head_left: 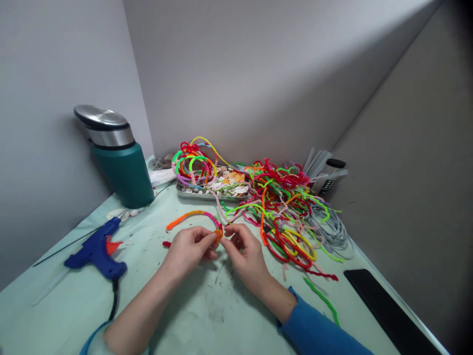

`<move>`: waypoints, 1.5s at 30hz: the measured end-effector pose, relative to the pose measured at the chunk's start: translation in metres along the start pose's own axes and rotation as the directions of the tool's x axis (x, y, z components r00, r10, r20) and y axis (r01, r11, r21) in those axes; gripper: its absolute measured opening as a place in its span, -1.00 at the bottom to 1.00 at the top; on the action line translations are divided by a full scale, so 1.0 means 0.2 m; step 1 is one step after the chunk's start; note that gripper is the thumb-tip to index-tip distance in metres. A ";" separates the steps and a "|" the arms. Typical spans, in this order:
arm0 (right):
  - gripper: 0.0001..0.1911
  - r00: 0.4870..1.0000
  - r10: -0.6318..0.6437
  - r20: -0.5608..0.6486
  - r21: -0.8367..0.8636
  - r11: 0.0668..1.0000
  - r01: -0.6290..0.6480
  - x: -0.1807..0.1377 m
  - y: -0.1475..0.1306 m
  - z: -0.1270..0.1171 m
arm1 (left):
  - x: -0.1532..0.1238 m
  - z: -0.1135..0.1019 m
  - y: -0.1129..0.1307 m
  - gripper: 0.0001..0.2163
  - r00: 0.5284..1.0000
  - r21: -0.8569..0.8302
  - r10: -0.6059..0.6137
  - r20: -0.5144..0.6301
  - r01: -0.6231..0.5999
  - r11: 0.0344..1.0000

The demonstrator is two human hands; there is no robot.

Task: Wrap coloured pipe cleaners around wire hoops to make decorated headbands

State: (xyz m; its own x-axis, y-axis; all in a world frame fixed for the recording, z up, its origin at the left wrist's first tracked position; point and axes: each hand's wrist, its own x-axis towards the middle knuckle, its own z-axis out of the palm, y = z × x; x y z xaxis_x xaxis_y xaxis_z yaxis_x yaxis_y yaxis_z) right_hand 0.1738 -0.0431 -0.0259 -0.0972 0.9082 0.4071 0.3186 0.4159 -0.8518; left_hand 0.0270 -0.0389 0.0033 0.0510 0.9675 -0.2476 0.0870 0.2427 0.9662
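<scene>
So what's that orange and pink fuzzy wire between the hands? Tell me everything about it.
The fuzzy wire looks like a pipe cleaner, orange for most of its length, pink near the hands. It bends in a low arch above the table, ending in a small orange coil pinched between the left hand and right hand.
</scene>
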 end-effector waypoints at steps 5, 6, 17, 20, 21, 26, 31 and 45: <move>-0.72 0.981 -0.170 0.092 -0.117 0.977 0.180 -0.02 0.00 -0.01 | 0.01 0.00 0.00 -0.75 0.999 -0.023 -0.028 0.038 0.028 0.999; -0.72 0.978 -0.185 0.101 -0.137 0.971 0.197 -0.02 0.00 -0.01 | 0.01 0.00 0.00 -0.74 0.999 -0.018 -0.017 0.044 0.017 1.000; -0.85 0.995 -0.090 0.034 -0.106 0.990 0.094 -0.01 0.00 0.00 | 0.00 -0.01 0.00 -0.77 0.998 -0.094 0.033 0.057 -0.028 0.995; -0.91 0.998 -0.029 0.050 -0.099 0.995 0.034 -0.01 -0.01 0.00 | 0.01 -0.01 -0.01 -0.77 0.996 -0.090 0.042 0.081 -0.035 0.995; -0.90 0.998 -0.026 0.054 -0.101 0.994 0.031 -0.01 -0.01 0.00 | 0.01 -0.01 -0.01 -0.77 0.995 -0.089 0.038 0.088 -0.030 0.996; -0.92 0.987 -0.154 0.034 -0.199 0.967 0.158 -0.01 0.00 -0.02 | 0.02 0.00 -0.02 -0.69 0.997 -0.132 -0.026 0.067 0.035 0.991; -0.86 0.947 -0.294 0.129 -0.297 0.900 0.320 -0.01 0.01 -0.03 | 0.00 -0.01 -0.01 -0.69 0.990 -0.196 -0.043 0.133 0.069 0.978; -0.90 0.998 -0.066 0.012 -0.104 0.992 0.067 0.00 0.00 -0.02 | -0.01 -0.01 0.01 -0.74 0.991 -0.208 -0.078 0.111 0.100 0.973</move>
State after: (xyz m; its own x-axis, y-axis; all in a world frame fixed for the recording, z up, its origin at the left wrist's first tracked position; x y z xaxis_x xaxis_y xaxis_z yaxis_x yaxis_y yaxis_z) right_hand 0.1771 -0.0438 -0.0253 -0.1290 0.8790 0.4589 0.4080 0.4689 -0.7834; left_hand 0.0248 -0.0401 0.0060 0.1538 0.9317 -0.3289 -0.1167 0.3477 0.9303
